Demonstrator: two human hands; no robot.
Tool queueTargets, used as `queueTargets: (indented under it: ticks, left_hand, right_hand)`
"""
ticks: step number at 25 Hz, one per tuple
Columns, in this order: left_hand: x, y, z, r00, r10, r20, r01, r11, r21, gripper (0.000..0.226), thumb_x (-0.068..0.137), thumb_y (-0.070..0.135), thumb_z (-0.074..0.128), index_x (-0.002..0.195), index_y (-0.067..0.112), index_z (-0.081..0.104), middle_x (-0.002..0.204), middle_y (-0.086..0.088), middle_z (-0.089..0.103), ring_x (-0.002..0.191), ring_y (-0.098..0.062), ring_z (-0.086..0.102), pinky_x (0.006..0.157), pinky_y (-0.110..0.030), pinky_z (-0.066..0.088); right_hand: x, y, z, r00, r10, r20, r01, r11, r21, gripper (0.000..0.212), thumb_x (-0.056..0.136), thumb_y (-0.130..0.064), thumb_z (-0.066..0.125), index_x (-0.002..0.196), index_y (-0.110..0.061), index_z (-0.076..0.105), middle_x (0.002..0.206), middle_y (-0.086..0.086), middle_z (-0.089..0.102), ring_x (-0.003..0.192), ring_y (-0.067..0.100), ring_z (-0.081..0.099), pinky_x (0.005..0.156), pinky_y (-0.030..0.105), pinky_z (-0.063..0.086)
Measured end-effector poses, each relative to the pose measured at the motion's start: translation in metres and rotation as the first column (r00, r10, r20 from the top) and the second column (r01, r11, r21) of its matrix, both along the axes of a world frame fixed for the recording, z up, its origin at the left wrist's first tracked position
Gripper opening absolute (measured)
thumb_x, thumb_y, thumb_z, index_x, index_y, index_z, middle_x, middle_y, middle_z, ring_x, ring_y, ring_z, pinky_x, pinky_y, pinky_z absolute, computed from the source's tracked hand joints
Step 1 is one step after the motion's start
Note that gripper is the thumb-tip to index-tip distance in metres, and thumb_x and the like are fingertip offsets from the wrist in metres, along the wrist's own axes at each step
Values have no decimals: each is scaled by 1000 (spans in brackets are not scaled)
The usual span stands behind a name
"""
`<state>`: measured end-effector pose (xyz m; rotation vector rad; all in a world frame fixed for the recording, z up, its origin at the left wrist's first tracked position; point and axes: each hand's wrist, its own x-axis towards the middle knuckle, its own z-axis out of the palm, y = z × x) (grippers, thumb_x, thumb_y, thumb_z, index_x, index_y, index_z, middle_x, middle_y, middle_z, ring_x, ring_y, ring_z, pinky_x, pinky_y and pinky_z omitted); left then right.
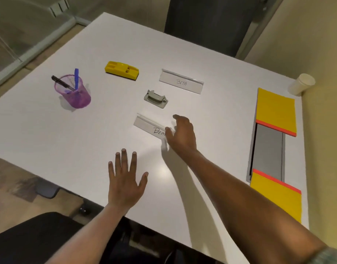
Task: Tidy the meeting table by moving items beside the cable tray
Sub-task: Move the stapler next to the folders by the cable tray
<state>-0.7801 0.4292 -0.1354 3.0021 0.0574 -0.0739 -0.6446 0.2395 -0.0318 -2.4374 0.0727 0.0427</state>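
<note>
Nameplates are seen mid-table: one marked "BETA" (181, 81), one (150, 126) under the right hand (182, 133), whose fingers are curled over its end without a clear grasp. The left hand (125, 180) is spread flat, released. On the white table (49, 130), a purple mesh cup (74, 92) holds pens (76, 77) near the left edge; the cable tray (267, 151) is set along the right edge.

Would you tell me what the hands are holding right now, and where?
Nothing is clearly held: the right hand reaches over the near name plate's right end; the left hand is spread open.
</note>
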Motion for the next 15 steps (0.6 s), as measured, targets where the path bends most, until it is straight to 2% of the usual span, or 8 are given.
queueTargets:
  ticks: [6, 10, 15]
  left_hand:
    - [0, -1, -4, 999, 9, 49, -8, 1000, -13, 81, 95, 65, 27, 161, 20, 10, 168, -14, 1, 155, -33, 2, 122, -58, 14]
    - [1, 1, -7, 999, 17, 50, -17, 1000, -15, 80, 95, 64, 26, 161, 20, 10, 168, -14, 0, 155, -33, 2, 122, -59, 14]
    - [1, 2, -9, 998, 18, 54, -17, 1000, -14, 81, 95, 65, 26, 161, 20, 10, 168, -15, 0, 155, -33, 3, 122, -59, 15]
  right_hand:
    - [104, 35, -14, 998, 64, -18, -66, 989, -130, 56, 92, -25, 55, 145, -15, 40, 144, 9, 46, 127, 35, 46, 100, 42, 42]
    - [134, 46, -30, 993, 89, -82, -107, 960, -257, 43, 91, -27, 53, 133, -17, 48, 126, 12, 52, 115, 39, 51, 84, 41, 42]
    - [142, 45, -40, 999, 33, -12, -35, 945, -326, 31, 93, -29, 53, 120, -13, 54, 114, 14, 55, 107, 36, 53, 77, 38, 40]
